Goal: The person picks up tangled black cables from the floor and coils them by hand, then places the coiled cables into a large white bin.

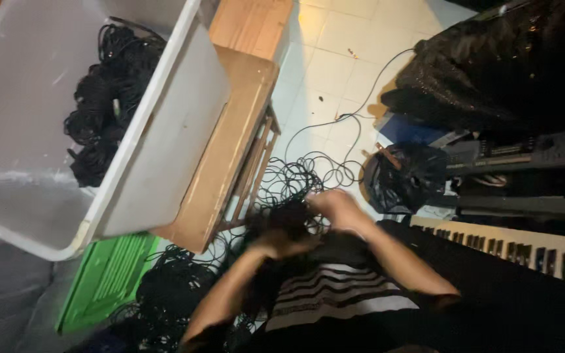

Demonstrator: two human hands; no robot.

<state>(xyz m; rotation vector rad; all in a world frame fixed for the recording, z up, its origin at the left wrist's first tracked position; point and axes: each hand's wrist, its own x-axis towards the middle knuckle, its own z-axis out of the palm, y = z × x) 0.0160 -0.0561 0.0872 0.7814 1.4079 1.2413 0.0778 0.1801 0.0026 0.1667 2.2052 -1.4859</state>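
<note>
Both hands are motion-blurred, so their fingers are hard to read. The left hand (281, 243) and right hand (335, 206) seem curled into a bundle of black cable (289, 216), just off the wooden stool's (230, 150) front corner. More coils fill the white bin (158, 104).

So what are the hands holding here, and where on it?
Both the left hand and the right hand are closed on a bundle of black cable, gripping the coil itself. Motion blur hides the exact finger placement.
</note>
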